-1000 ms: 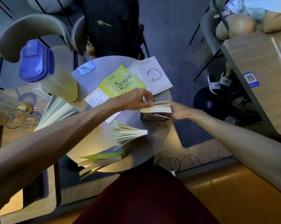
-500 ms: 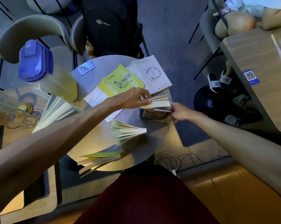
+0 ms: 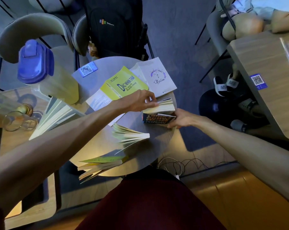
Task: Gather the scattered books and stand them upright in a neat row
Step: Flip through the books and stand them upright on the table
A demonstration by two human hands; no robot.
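Observation:
On the round grey table [image 3: 140, 156] a dark-covered book [image 3: 158, 117] stands near the right edge. My left hand [image 3: 140, 101] pinches the top of its pages, and my right hand [image 3: 180, 118] grips its lower right corner. Behind it lie flat a yellow book [image 3: 123, 83] and a white book [image 3: 157, 75]. Two more books stand with fanned pages: one at the middle [image 3: 128, 136], one with a green cover [image 3: 100, 165] at the front edge. Another fanned book [image 3: 54, 113] stands on the left table.
A plastic jug with a blue lid [image 3: 40, 70] and glasses [image 3: 16, 120] stand on the left table. Chairs and a black backpack [image 3: 113, 25] are behind the round table. A wooden table [image 3: 265, 83] and a seated person's legs are at right. Cables [image 3: 182, 165] lie on the floor.
The dark-covered book has tipped up more between my hands, so its cover now faces me. My hands stayed on it with little shift. The other books have not moved.

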